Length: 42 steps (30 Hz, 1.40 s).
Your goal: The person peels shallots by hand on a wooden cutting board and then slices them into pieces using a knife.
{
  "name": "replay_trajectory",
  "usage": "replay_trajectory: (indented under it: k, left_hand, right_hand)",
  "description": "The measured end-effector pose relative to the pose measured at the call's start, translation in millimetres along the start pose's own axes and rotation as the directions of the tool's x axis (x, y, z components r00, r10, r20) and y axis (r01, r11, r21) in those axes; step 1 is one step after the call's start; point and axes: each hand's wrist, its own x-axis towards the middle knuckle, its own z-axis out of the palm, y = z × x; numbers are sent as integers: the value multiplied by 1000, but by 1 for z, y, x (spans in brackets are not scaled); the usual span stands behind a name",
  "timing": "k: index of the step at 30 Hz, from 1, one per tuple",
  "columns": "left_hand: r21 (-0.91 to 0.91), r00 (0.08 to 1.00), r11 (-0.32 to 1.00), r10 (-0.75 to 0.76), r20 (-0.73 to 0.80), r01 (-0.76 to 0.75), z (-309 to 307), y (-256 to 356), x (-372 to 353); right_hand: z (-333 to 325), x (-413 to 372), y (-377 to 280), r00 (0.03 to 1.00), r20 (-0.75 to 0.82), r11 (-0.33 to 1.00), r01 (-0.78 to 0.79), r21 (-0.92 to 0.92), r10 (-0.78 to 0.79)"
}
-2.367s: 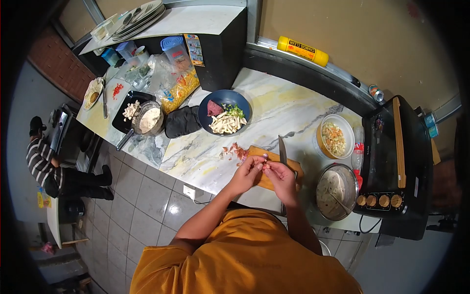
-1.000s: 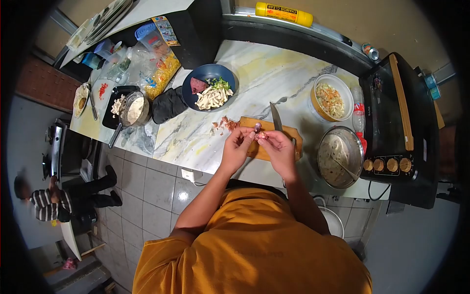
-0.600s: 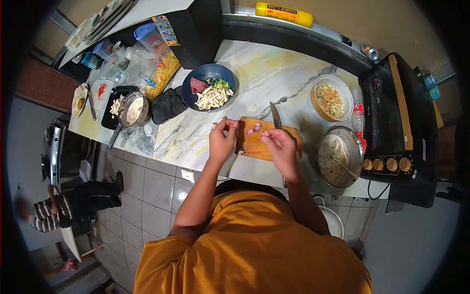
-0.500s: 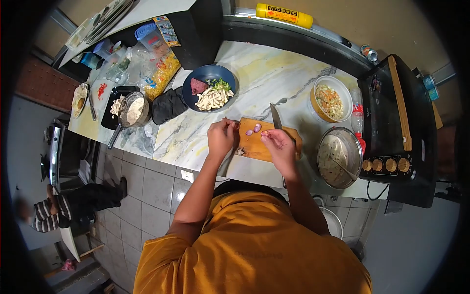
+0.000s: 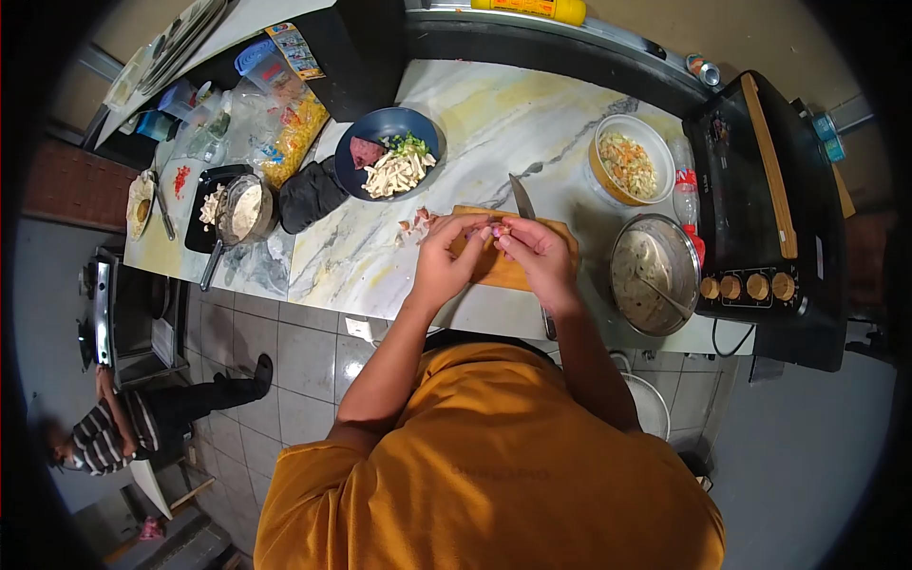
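Note:
My left hand and my right hand meet above the wooden cutting board. Pinched between their fingertips is a small purple-pink shallot, partly hidden by the fingers. Other shallots on the board are mostly covered by my hands. Loose bits of shallot skin lie on the counter just left of the board. A knife rests at the board's far edge, its blade pointing away from me, and the right hand hides its middle.
Behind the board stands a dark blue plate with mushroom strips, meat and chopped greens. On the right are a tub of shredded vegetables, a metal bowl with a spoon and a black oven. Another person is at the far left.
My left hand has come rightward from the board's left side to join the right hand at the shallot. Skin pieces now show on the counter where it was.

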Motion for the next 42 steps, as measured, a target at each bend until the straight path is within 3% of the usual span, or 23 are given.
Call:
replay_trajectory:
  k: [3,11,14,16,18,20,22,23,25,26,28,32,37,39,42]
  left_hand:
    - [-143,998,988,-54,45,60,9,0,0]
    - [-133,990,990,-33,134,51,5,3,7]
    - [-89,991,995,63,119,-52,5,3,11]
    - [26,971,971,236,34,-237,7,-1,13]
    - [83,959,956,284,-6,-282,10,0,14]
    - [141,944,937,327,-40,-319,13,1,14]
    - [94,961,963,260,-97,-251,15,3,14]
    - [94,962,964,258,-91,-250,19,-1,13]
    - [-208,992,977,26,-125,-52,27,-10,10]
    - [-208,993,977,21,-118,-46,29,-15,7]
    - [-375,995,926,-72,-63,43,29,-16,5]
    - [-383,988,919,-131,-81,91,34,-19,2]
    - [-555,896,727,-438,79,404,32,-4,9]
    - [-526,912,758,-398,97,386,30,-6,11]
    - [-425,943,842,-306,129,331,26,-11,11]
  right_hand:
    - [0,0,1,996,-34,996,81,-46,-82]
    - [-6,-1,-2,990,5,981,137,-136,-138]
    - [-6,-2,-4,980,-2,953,194,-233,-200]
    - [-4,-2,-11,967,-9,928,243,-282,-256]
    - [-2,-2,-18,957,4,859,261,-440,-289]
    - [-3,-1,-17,953,-1,858,271,-436,-302]
    - [-2,0,-12,951,-9,860,276,-430,-309]
    - [-1,0,-8,955,-32,902,266,-340,-294]
    - [2,1,-4,960,-61,936,251,-245,-273]
    - [3,0,-2,963,-64,942,240,-234,-261]
    - [5,-2,-5,967,-70,949,226,-221,-246]
    - [5,-3,-10,948,-48,864,265,-428,-315]
    - [5,-3,-10,923,-53,778,289,-558,-380]
    - [2,2,-1,922,-103,872,312,-378,-374]
    - [-2,2,-6,933,-151,918,276,-285,-327]
